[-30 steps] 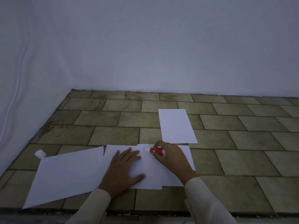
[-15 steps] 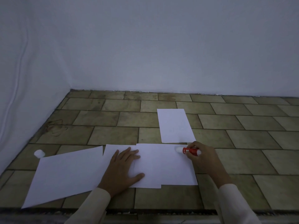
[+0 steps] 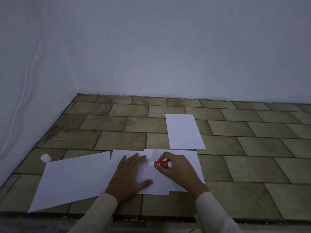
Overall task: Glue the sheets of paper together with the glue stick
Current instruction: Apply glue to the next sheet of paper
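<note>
Two overlapping white sheets (image 3: 195,167) lie on the tiled floor in front of me. My left hand (image 3: 129,175) rests flat on them, fingers spread. My right hand (image 3: 178,169) grips a red glue stick (image 3: 162,163), lying sideways with its white tip pointing left and touching the top sheet near my left fingertips. A larger white sheet (image 3: 72,180) lies at an angle to the left. Another sheet (image 3: 184,131) sits farther back, just beyond the pair.
The white glue cap (image 3: 45,158) stands on the floor at the left, near the large sheet's far corner. White walls (image 3: 151,47) close the back and left sides. A floor ledge (image 3: 50,216) runs along the near edge. Bare tiles (image 3: 252,157) stretch to the right.
My right hand swept the glue stick right along the top sheet's far edge, then back left to near my left fingertips. The left hand stayed put.
</note>
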